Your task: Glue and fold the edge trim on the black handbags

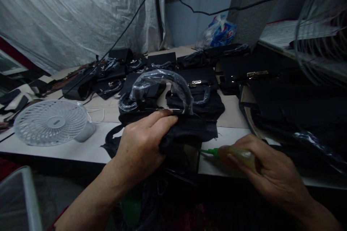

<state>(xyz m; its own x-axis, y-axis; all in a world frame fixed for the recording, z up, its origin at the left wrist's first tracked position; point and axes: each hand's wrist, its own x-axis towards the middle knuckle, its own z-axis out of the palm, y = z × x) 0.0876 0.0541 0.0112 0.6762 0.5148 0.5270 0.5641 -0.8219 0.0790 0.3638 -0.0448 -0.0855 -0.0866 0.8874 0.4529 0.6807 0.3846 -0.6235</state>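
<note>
My left hand (146, 139) is closed on a black handbag (189, 130) at the table's front edge. The bag's arched handle (165, 75) stands up, wrapped in clear plastic. Dark lining cloth bunches beneath my left fingers, and part of the bag's lower body is lost in shadow. In my right hand (265, 173) is a glue bottle (238, 155) with yellowish contents and a green nozzle (210, 151). The bottle lies tilted on its side, its nozzle pointing left at the bag's edge. Whether the tip touches the bag I cannot tell.
A white fan (54, 122) stands at the left. Several black bags with gold clasps, such as one bag (197, 79), cover the table behind. More black bag parts (298, 115) lie at the right. Dark cables (238, 8) hang overhead. A plastic sack (221, 32) sits at the back.
</note>
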